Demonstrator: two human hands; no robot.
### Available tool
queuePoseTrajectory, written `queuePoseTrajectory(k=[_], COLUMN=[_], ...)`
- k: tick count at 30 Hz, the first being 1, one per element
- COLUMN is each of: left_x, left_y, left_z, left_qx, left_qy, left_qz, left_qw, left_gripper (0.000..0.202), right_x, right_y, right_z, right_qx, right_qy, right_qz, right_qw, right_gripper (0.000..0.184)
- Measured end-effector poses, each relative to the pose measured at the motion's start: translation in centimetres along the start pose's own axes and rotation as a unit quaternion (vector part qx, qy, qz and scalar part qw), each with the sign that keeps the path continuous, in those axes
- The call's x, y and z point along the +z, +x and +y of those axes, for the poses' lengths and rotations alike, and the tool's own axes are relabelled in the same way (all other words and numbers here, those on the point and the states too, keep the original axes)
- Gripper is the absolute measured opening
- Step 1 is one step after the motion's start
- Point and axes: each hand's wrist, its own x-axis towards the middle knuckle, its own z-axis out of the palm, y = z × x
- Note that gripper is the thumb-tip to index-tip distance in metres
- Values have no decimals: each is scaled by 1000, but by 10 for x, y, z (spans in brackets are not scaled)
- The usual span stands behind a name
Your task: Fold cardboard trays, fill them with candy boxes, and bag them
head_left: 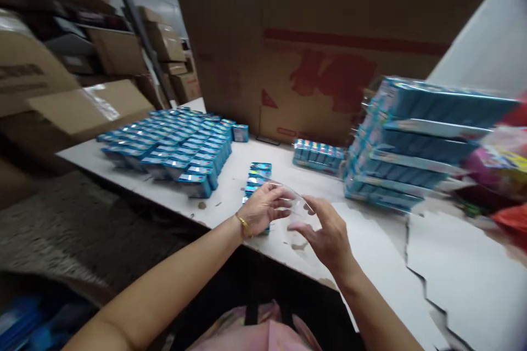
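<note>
My left hand [263, 208], with a gold bracelet [243, 225] on its wrist, and my right hand [325, 233] hold a curved piece of clear plastic [300, 209] between them above the white table [230, 197]. Its edges are hard to make out. Just behind my left hand stands a small stack of blue boxes [258, 182], partly hidden by that hand. Many more blue boxes stand in tight rows [173, 148] to the left. A taller pile of flat blue packs [405, 142] rises to the right.
A shorter row of blue boxes [319, 157] and a lone box [240, 132] stand near a large cardboard carton [288, 49] at the table's back. Shelves with cartons [117, 49] line the left. Colourful plastic bags [498, 170] sit at the right.
</note>
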Motion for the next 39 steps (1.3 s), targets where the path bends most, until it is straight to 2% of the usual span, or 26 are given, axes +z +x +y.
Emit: queuePoseTrajectory(k=[2, 5, 7, 10, 12, 13, 14, 16, 18, 20, 23, 25, 27, 30, 33, 36, 39], left_x=[-11, -27, -34, -41, -45, -47, -50, -57, -63, -67, -69, -69, -68, -65, -58, -52, -52], left_y=[0, -3, -10, -25, -34, -37, -40, -42, -44, -46, -48, -48, -48, -50, -55, -58, -55], left_z=[7, 13, 13, 7, 2, 0, -2, -2, 1, 5, 9, 9, 9, 10, 17, 25, 30], left_qx=[11, 44, 64, 143, 211, 238, 260, 297, 322, 315, 269, 249, 242, 256, 281, 301, 303], left_qy=[47, 130, 146, 158, 236, 296, 358, 451, 486, 491, 481, 467, 462, 487, 514, 525, 564], left_qz=[26, 73, 101, 106, 93, 80, 67, 54, 68, 83, 74, 81, 91, 93, 90, 86, 27], left_qw=[998, 988, 982, 971, 944, 922, 894, 840, 810, 808, 831, 844, 848, 830, 806, 791, 768], left_gripper=[27, 30, 32, 49, 69, 73, 68, 40, 21, 24, 40, 31, 22, 18, 18, 27, 36], right_x=[8, 19, 27, 40, 49, 53, 57, 62, 64, 64, 64, 64, 64, 58, 50, 44, 42], right_y=[-4, -7, -5, 2, 8, 11, 14, 20, 26, 31, 35, 37, 39, 44, 48, 51, 52], right_z=[-1, -2, -5, -10, -13, -15, -16, -16, -16, -14, -10, -8, -6, -3, -4, -11, -21], right_qx=[-28, -54, -66, -78, -96, -108, -120, -142, -156, -157, -123, -85, -29, 48, 38, -41, -121], right_qy=[-9, -45, -84, -153, -182, -189, -194, -192, -173, -141, -72, 17, 127, 217, 180, 73, -30], right_qz=[-17, -35, -49, -42, -39, -41, -45, -52, -63, -86, -134, -178, -222, -256, -259, -271, -288], right_qw=[999, 997, 993, 984, 978, 975, 973, 970, 971, 974, 981, 980, 966, 941, 948, 959, 949], right_gripper=[34, 21, 15, 21, 30, 32, 34, 35, 39, 43, 46, 47, 47, 47, 46, 41, 34])
